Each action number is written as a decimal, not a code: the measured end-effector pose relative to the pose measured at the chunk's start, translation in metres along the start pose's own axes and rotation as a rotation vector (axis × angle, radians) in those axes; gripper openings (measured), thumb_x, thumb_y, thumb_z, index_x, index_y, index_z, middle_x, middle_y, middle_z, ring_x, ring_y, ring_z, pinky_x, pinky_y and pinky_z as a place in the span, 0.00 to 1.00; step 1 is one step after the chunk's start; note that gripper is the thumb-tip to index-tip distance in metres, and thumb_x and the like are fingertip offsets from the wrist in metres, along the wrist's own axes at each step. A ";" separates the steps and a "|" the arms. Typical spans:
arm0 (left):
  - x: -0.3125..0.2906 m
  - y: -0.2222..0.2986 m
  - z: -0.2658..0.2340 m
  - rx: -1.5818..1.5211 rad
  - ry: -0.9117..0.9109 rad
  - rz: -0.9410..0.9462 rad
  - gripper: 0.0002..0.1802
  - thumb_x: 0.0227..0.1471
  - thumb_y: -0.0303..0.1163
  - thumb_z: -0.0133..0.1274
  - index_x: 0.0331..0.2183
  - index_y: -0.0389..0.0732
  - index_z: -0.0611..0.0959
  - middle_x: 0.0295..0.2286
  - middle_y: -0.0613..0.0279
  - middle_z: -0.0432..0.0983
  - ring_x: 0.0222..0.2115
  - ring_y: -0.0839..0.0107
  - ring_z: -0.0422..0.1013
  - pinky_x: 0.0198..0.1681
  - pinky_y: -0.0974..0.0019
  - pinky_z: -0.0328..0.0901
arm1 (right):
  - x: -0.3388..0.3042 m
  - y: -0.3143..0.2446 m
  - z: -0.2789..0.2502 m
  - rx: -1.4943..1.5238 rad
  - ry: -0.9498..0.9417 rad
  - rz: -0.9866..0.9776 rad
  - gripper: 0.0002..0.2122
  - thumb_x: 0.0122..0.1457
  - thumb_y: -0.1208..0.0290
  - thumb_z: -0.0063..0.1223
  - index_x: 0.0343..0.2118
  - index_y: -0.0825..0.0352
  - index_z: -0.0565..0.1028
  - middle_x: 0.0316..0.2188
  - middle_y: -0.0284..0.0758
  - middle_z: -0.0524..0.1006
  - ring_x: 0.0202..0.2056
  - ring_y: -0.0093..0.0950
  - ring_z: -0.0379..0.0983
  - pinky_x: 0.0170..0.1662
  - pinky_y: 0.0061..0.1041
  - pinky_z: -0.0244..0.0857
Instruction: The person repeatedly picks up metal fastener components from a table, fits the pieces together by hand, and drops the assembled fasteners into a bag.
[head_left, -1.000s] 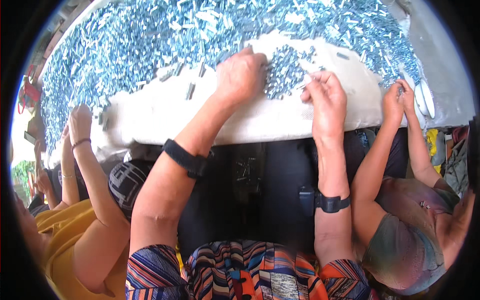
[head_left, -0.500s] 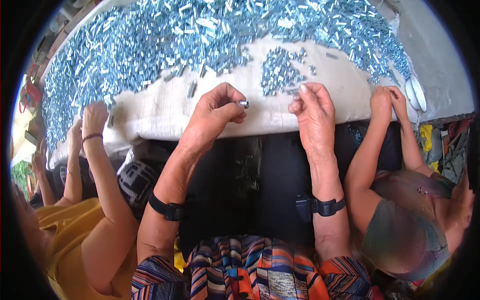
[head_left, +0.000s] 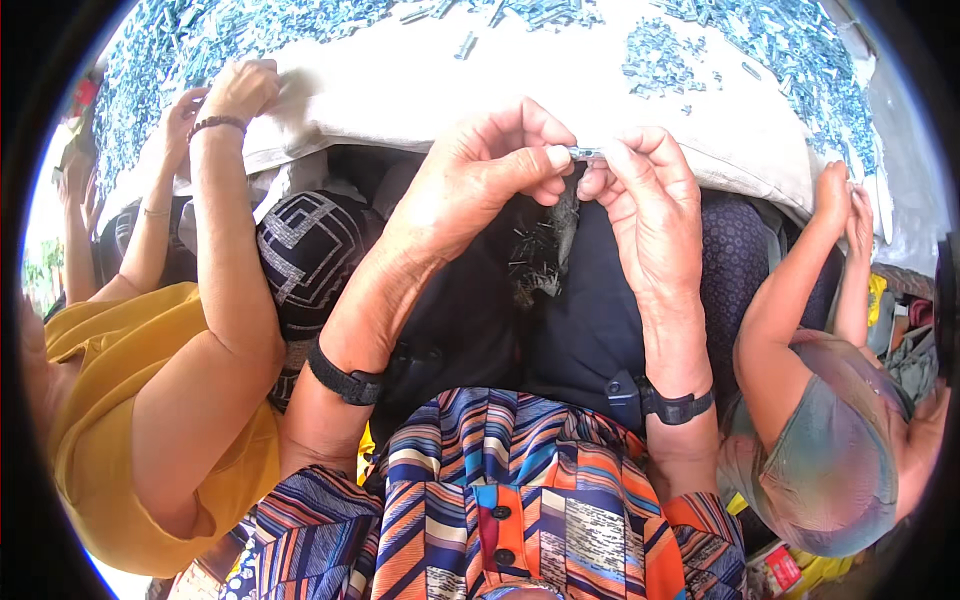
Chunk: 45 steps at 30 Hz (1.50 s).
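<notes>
My left hand (head_left: 497, 165) and my right hand (head_left: 655, 205) meet fingertip to fingertip just in front of the cloth edge. Between them lies a small silvery metal tube (head_left: 578, 153), level and end-on to both pinches. Thumb and forefinger of my left hand close on its left end. My right thumb and fingertips pinch the other end, where a slim metal piece seems to enter; the fingers mostly hide it. Past my hands, a small heap of short metal pieces (head_left: 655, 60) rests on the white cloth (head_left: 400, 90).
A broad spread of blue-silver metal pieces (head_left: 230, 50) covers the table's far side. To the left, a person in yellow (head_left: 130, 400) reaches over the cloth; a person in a grey-green top (head_left: 820, 450) works at right. Loose metal pieces (head_left: 535, 250) show below my hands.
My hands have come together from apart, and the tube in my left now meets the piece in my right. The view has shifted, so the table sits higher in it.
</notes>
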<state>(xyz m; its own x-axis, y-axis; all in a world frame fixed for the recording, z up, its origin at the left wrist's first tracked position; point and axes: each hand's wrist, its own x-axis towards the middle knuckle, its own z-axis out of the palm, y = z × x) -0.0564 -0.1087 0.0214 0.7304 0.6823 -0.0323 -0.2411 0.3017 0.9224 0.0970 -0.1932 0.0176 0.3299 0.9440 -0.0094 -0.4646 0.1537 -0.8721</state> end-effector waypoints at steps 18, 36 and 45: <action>-0.022 0.002 -0.009 -0.121 -0.148 -0.060 0.11 0.48 0.32 0.59 0.31 0.38 0.75 0.24 0.68 0.71 0.21 0.80 0.67 0.24 0.78 0.62 | -0.014 0.009 0.007 0.239 -0.181 0.314 0.04 0.61 0.73 0.46 0.33 0.68 0.68 0.25 0.35 0.73 0.24 0.23 0.72 0.29 0.21 0.68; 0.016 0.017 -0.049 0.768 0.298 0.110 0.09 0.48 0.29 0.54 0.31 0.35 0.79 0.24 0.59 0.75 0.26 0.73 0.70 0.33 0.68 0.65 | -0.021 0.011 -0.029 -0.501 -0.199 0.274 0.04 0.57 0.76 0.52 0.30 0.69 0.69 0.22 0.29 0.72 0.23 0.14 0.67 0.28 0.14 0.63; 0.103 0.031 -0.102 1.410 0.774 0.422 0.18 0.44 0.37 0.58 0.38 0.40 0.77 0.40 0.53 0.69 0.43 0.55 0.65 0.45 0.57 0.62 | -0.017 0.005 -0.030 -0.527 -0.200 0.238 0.07 0.56 0.75 0.54 0.35 0.70 0.70 0.23 0.29 0.72 0.23 0.15 0.67 0.28 0.14 0.63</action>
<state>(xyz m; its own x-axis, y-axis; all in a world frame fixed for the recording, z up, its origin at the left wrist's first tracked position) -0.0541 0.0386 0.0070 0.1952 0.8314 0.5203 0.7176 -0.4826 0.5021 0.1140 -0.2173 -0.0011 0.0825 0.9790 -0.1866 -0.0211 -0.1855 -0.9824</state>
